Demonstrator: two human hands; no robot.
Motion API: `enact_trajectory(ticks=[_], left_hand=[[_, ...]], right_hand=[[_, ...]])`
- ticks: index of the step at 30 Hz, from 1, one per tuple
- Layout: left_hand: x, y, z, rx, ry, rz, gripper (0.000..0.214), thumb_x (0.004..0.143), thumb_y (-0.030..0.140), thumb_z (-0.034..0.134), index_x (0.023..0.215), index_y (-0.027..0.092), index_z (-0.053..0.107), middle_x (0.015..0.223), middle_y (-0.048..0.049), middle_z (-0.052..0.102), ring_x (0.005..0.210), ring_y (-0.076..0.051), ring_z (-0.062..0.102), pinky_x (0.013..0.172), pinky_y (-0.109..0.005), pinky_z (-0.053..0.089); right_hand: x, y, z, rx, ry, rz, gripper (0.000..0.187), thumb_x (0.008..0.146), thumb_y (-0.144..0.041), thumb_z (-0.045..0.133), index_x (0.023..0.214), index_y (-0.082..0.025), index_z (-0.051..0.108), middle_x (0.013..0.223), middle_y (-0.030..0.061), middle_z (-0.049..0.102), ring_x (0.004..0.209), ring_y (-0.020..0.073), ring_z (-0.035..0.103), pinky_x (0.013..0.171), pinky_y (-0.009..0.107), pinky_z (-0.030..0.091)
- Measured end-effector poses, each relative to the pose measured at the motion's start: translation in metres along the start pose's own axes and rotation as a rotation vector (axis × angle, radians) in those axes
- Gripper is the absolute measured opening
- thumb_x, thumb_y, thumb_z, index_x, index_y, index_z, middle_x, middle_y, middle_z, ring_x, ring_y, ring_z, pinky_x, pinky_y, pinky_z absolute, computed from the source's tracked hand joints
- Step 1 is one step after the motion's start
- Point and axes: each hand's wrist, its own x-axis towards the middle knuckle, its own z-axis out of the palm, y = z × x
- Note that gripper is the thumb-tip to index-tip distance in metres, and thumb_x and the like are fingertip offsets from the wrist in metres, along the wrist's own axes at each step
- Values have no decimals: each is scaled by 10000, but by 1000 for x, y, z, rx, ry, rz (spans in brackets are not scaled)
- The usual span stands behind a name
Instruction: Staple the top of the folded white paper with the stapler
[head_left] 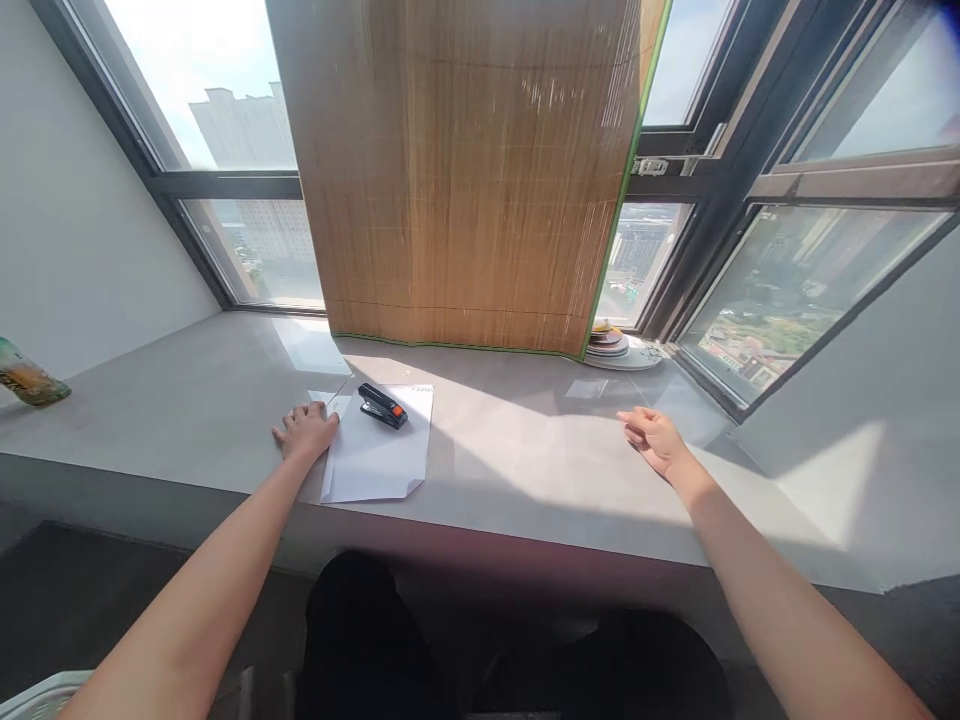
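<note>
In the head view, the person's left hand (307, 432) lies palm down on the pale ledge (510, 460), fingers spread, its thumb side overlapping the left edge of the white paper (375, 465). The stapler (383, 406), black with an orange patch, rests on the upper part of that paper, just to the right of the left hand and well apart from the right hand (651, 440); neither hand holds it. The right hand is over the right part of the ledge, its fingers curled in narrow; whether something small is pinched there cannot be told. Counted, there are two hands, one stapler and one brown blind (465, 180), which hangs behind the paper with its bottom edge near the ledge. How many sheets make up the paper cannot be told. One stack of plates (609, 347) stands by the blind's lower right corner, their number unclear, and one green-and-orange packet (31, 378) lies at the far left.
</note>
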Motion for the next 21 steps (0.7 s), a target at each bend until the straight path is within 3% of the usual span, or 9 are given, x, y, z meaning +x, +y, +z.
enact_trajectory(ticks=[4,9,14,21], left_hand=[[-2,-3,-4,-30,-4,11,617,995,474,453,1528,201,602,1699,-218,455,1574,-428,389,1305,-659,208],[-2,-4,-7,-53,11,8,576,984,461,467,1475,210,634,1654,-217,505,1558,-422,413,1293,-644,237],[0,-2,-9,-67,1,-13,570,1008,490,411,1449,221,653,1646,-220,502,1547,-424,419,1280,-663,238],[-1,-2,-12,-91,8,38,464,960,393,520,1359,235,698,1614,-230,546,1496,-461,465,1176,-717,356]], right_hand=[[-5,-4,-6,203,-5,9,798,699,-402,969,641,-246,189,580,-101,169,506,78,198,472,260,185],[-9,-3,-8,169,-126,42,854,644,-339,1024,653,-247,175,589,-117,161,498,48,164,466,246,162],[-10,0,-10,123,-277,37,857,646,-395,1026,624,-248,182,585,-120,146,511,38,135,493,252,112],[-11,-1,-8,91,-336,11,850,654,-423,1009,611,-255,177,585,-115,144,512,45,142,511,267,91]])
